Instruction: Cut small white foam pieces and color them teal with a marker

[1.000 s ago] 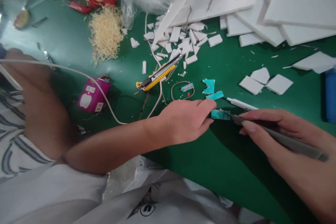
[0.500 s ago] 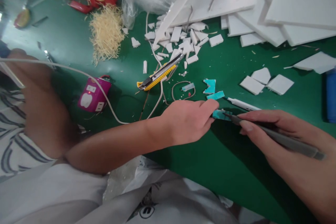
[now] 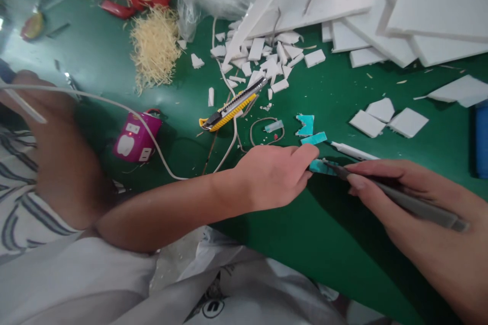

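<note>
My left hand (image 3: 278, 175) is closed, pinching one end of a small turquoise foam strip (image 3: 319, 166) between thumb and fingers. My right hand (image 3: 412, 203) grips grey tweezers (image 3: 409, 203), whose tips touch the strip's free end. Part of the strip is hidden by my left fingers. Just beyond it lie a turquoise rectangular piece (image 3: 313, 138) and a notched turquoise piece (image 3: 305, 125). A white pen-like tool (image 3: 353, 151) rests on the green table (image 3: 290, 249) behind my right fingertips.
A yellow box cutter (image 3: 232, 106) lies near white foam scraps (image 3: 270, 63). White foam boards (image 3: 438, 0) are stacked at back right. A white cable (image 3: 160, 152) crosses a purple box (image 3: 137, 134). Another person's arm (image 3: 61, 152) rests at left, near a straw-like heap (image 3: 154, 48).
Almost nothing differs. The rear end of the tweezers has shifted slightly left, and the other person's arm at left has moved a little.
</note>
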`<action>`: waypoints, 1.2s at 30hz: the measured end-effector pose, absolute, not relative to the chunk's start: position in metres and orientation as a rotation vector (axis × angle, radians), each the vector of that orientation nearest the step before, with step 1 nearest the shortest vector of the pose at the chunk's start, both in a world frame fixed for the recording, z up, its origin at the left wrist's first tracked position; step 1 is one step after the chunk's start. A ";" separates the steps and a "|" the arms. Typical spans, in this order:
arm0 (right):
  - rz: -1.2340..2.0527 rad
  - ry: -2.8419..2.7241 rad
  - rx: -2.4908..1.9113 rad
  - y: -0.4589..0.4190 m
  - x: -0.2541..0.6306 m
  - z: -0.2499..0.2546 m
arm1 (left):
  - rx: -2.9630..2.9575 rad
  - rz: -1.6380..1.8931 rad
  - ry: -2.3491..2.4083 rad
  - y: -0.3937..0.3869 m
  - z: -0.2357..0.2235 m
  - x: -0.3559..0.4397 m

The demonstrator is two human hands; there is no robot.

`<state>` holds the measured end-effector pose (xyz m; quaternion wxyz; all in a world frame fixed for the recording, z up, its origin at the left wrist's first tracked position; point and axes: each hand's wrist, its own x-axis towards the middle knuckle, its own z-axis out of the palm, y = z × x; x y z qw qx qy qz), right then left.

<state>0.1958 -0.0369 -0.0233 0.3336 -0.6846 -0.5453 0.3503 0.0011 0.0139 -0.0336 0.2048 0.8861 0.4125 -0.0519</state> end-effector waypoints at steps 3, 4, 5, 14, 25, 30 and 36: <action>0.913 -1.441 -1.792 -0.037 0.194 -0.023 | 2.474 -0.141 1.152 0.014 -0.033 0.002; 0.907 -1.442 -1.791 -0.037 0.194 -0.023 | 2.472 -0.144 1.152 0.014 -0.033 0.002; 0.908 -1.445 -1.797 -0.037 0.194 -0.022 | 2.469 -0.146 1.151 0.013 -0.032 0.002; 0.974 -1.563 -1.826 -0.037 0.205 -0.020 | 2.468 -0.114 1.156 0.013 -0.033 0.001; 0.958 -1.449 -1.816 -0.037 0.202 -0.016 | 2.429 -0.109 1.162 0.015 -0.032 0.000; 0.956 -1.441 -1.814 -0.033 0.198 -0.018 | 2.380 -0.095 1.165 0.016 -0.031 -0.001; 0.956 -1.419 -1.820 -0.033 0.198 -0.019 | 2.410 -0.089 1.177 0.014 -0.033 0.002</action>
